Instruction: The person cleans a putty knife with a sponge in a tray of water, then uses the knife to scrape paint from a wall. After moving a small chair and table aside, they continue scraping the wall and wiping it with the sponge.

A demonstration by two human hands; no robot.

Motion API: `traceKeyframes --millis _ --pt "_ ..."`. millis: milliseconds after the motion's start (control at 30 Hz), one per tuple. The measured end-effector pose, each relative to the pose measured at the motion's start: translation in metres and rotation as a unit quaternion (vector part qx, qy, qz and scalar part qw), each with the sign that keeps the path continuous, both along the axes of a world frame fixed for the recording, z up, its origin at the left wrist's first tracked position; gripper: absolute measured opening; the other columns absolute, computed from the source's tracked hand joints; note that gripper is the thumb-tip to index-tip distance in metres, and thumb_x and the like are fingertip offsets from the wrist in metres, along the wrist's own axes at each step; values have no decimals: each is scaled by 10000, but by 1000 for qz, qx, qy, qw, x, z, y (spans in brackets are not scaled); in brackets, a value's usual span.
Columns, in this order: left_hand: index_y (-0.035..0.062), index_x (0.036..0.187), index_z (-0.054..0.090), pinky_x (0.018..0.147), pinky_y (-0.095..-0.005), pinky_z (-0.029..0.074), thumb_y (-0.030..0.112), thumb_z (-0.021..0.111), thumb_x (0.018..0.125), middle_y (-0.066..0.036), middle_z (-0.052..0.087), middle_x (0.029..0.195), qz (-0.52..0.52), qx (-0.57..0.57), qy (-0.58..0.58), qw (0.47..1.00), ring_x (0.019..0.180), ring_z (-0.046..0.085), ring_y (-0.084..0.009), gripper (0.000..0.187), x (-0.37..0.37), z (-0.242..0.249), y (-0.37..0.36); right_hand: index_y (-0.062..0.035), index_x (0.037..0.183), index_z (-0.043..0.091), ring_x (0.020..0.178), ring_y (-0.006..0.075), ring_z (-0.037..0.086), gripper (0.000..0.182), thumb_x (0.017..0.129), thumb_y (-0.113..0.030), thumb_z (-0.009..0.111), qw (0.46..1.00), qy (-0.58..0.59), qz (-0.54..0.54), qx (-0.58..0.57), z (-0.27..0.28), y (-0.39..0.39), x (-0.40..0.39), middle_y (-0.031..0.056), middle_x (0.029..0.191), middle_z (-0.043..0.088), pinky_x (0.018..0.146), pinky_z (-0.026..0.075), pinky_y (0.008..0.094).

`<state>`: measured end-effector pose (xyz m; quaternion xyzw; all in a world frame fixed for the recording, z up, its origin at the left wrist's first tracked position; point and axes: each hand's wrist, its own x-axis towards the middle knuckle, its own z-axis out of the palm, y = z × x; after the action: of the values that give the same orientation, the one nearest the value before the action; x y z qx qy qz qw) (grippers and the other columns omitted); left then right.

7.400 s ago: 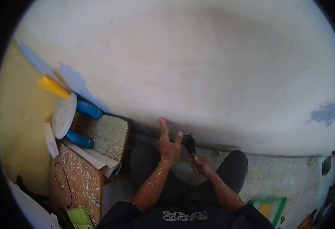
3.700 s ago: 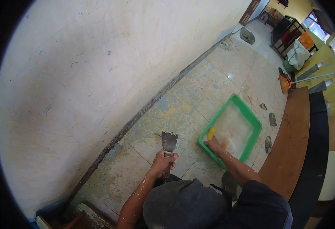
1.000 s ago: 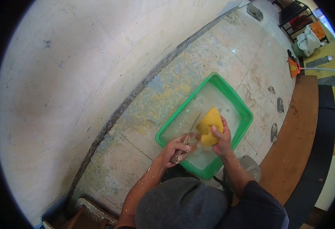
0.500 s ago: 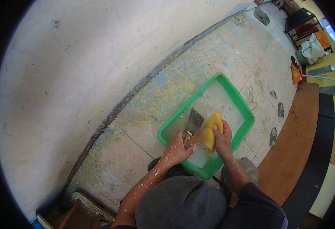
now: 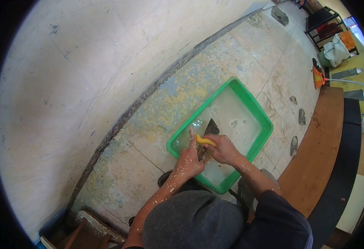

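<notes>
My left hand (image 5: 189,161) grips a scraper (image 5: 212,127) near its handle, with the index finger stretched out along one side. The scraper has a dark, wide flat blade pointing away from me. A yellow sponge (image 5: 207,141) is folded in my right hand (image 5: 224,150) and pressed against the scraper, close to the left fingers. Both hands are over a green plastic tub (image 5: 261,106) holding cloudy water. Pale flecks cling to my hands and forearms. Most of the scraper's handle is hidden by the hands.
A pale wall (image 5: 90,79) rises on the left, above a stained tiled floor (image 5: 149,151). To the right lie a brown board (image 5: 315,153) and a black board (image 5: 348,145). Several stone-like pieces, an orange broom (image 5: 318,77) and a white bag (image 5: 336,50) are farther off.
My right hand has moved left with the sponge, from beside the scraper onto it. The sponge is now folded, and the scraper blade has turned to a narrower angle.
</notes>
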<state>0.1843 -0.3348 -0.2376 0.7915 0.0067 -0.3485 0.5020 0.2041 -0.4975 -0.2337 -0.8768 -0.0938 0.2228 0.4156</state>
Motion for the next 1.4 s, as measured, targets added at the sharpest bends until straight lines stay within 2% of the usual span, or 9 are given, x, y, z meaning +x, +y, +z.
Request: traceKeyframes --millis 367,567,633,833,933,1000,1100,1333,1400 --pt "36 1410 -117 757 -458 478 56 569 736 -288 610 832 -38 14 -31 999 812 600 -437 962 -2 -4 4 -15 1022 608 833 375 605 242 815 -137 579 998 -44 -29 -35 -22 -19 -38 198 904 632 735 480 391" --pt "11 1398 221 775 -377 488 24 576 703 -211 633 865 67 -17 -44 997 805 640 -323 781 -5 -26 6 -40 993 621 810 360 606 212 796 -112 591 972 85 -124 -181 -7 -40 -34 193 889 626 709 481 403" --pt "6 1356 308 773 -382 489 26 573 684 -216 631 896 52 -20 -46 997 831 638 -335 723 -2 -20 4 -41 1000 615 812 362 600 210 802 -109 593 969 -212 -116 -54 -15 -25 -25 189 918 616 695 471 418" --pt "-5 1293 388 795 -401 484 62 617 719 -221 627 958 55 4 -94 994 907 596 -399 622 -5 -27 3 4 1041 572 839 336 598 242 831 -115 579 980 -181 -79 -8 -37 -2 -47 174 924 596 744 477 407" --pt "-6 1283 402 810 -418 474 81 625 767 -218 619 990 21 39 -146 988 947 584 -391 569 -8 -19 7 -3 1103 534 887 273 608 276 842 -91 562 984 69 -164 -23 -42 -35 -60 152 955 602 779 479 381" --pt "1 1287 401 812 -427 470 101 622 782 -214 612 1008 35 11 -130 991 951 580 -389 560 -13 -19 6 -39 1205 459 918 225 609 393 836 -86 584 815 272 -458 228 -45 -63 -62 113 1048 591 806 490 358" --pt "19 1294 407 808 -441 466 135 609 804 -205 600 1031 1 53 -155 987 948 575 -388 543 -9 -5 -2 -46 1271 394 959 223 593 486 827 -61 590 740 185 -446 468 -33 -88 -55 107 1103 577 859 485 368" --pt "7 1172 533 759 -446 479 141 603 770 -199 603 983 -49 197 -351 914 891 588 -370 430 -15 -28 -1 -29 1201 474 999 197 576 408 821 -72 618 800 25 -451 395 -3 -61 -26 94 1114 577 885 467 322" --pt "-1 1104 557 752 -446 481 132 603 759 -197 608 955 -45 184 -333 924 872 593 -365 373 -16 -27 1 -29 1093 556 953 158 580 283 826 -87 626 930 -124 -311 152 -2 -32 -25 70 1115 574 791 493 279"
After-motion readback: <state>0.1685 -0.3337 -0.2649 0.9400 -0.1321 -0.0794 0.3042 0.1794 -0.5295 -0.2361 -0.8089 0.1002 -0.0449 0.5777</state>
